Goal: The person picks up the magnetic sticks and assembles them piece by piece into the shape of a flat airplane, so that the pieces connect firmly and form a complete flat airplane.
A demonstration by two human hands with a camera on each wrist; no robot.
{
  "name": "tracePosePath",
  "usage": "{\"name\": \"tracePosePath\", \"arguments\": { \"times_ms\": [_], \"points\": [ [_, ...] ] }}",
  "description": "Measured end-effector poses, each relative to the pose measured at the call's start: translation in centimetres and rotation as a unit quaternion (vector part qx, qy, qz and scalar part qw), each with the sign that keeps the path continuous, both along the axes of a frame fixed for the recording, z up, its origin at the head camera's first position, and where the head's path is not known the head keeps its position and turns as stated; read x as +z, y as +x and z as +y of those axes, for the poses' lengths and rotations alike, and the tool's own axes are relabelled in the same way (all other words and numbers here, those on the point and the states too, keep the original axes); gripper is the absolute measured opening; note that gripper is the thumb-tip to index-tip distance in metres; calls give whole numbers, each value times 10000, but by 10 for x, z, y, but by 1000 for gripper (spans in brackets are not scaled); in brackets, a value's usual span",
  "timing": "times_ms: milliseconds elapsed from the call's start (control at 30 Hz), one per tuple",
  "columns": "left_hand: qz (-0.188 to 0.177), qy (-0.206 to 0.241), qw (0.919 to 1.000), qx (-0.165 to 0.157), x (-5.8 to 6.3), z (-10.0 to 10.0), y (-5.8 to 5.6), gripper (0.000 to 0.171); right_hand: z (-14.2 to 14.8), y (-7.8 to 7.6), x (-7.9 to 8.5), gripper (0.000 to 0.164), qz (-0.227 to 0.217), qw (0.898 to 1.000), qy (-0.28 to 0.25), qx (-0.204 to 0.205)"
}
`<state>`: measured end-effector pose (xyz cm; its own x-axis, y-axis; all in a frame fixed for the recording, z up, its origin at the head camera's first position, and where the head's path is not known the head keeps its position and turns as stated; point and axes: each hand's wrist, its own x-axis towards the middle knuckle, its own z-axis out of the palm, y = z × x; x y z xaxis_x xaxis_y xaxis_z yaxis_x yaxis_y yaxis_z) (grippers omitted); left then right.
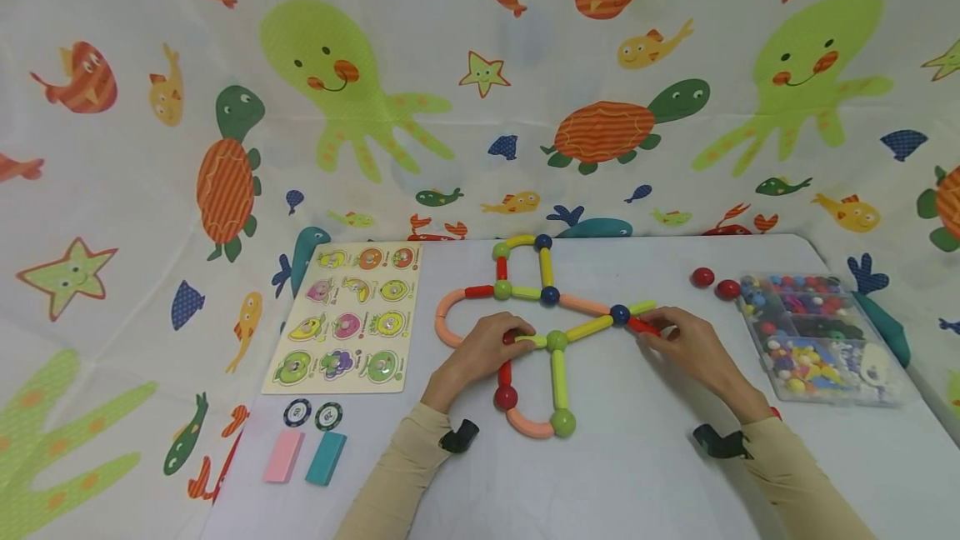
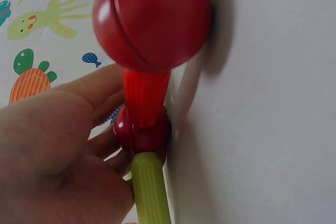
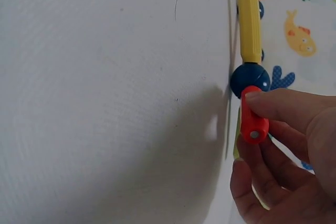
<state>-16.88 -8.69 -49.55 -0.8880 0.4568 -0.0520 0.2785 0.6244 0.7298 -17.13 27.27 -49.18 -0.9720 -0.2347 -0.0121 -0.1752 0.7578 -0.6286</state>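
Observation:
On the white table lies a figure of magnetic sticks and balls in red, green, yellow, blue and pink. My left hand [image 1: 483, 350] is around a red ball [image 2: 142, 132] at its lower left, with fingers behind it. A short red stick [image 2: 144, 95] and a light green stick [image 2: 150, 187] join that ball; a larger red ball [image 1: 506, 397] sits below. My right hand [image 1: 692, 348] pinches another short red stick [image 3: 253, 116] between thumb and fingers. One end of that stick meets a dark blue ball [image 3: 250, 80], from which a yellow stick [image 3: 249, 19] runs.
A fruit puzzle board [image 1: 341, 315] lies at the left, with two round chips [image 1: 328, 416], a pink block [image 1: 284, 456] and a teal block [image 1: 326, 458] in front. At the right are two loose red balls [image 1: 727, 289] and a clear compartment box [image 1: 821, 340]. A sea-animal cloth [image 1: 480, 132] hangs behind.

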Motion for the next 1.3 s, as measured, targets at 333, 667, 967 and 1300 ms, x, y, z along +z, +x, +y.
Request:
{"name": "tracePosePath", "arguments": {
  "times_ms": [333,667,967,1300],
  "points": [
    [6,-22,10000,19,-1,0,-1,23,2,1,0,34,35,10000,-14,47],
    [-31,-71,10000,45,-1,-1,-1,25,12,-1,7,32,217,9996,-108,-150],
    [-70,-78,9999,44,0,-1,0,25,28,-8,7,36,447,9946,-637,-683],
    [-60,-42,10000,14,1,0,0,24,48,-23,10,50,356,9764,-1112,-1815]
  ]
}}
